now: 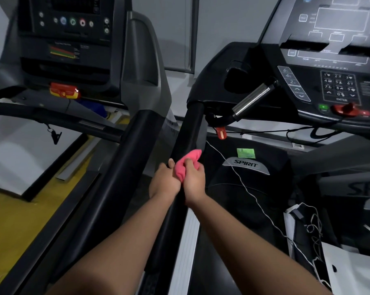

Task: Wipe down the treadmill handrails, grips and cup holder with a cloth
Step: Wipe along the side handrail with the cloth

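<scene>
View from a head-worn camera, looking down at two bare forearms reaching forward between two treadmills. Both hands meet on the black padded handrail (190, 128) of the right-hand machine. The right hand (194, 180) has its fingers curled tight round a bunched pink cloth (187, 161), which presses against the rail's top. The left hand (165, 182), touching the cloth's edge, appears to wrap its fingers round the handrail itself. Further up, a chrome grip (253, 97) angles towards the console (337, 86), and a white cable (243, 184) trails over the treadmill's motor cover

Head-worn wide-angle view, facing forward and down, close above handrail (188, 133)
</scene>
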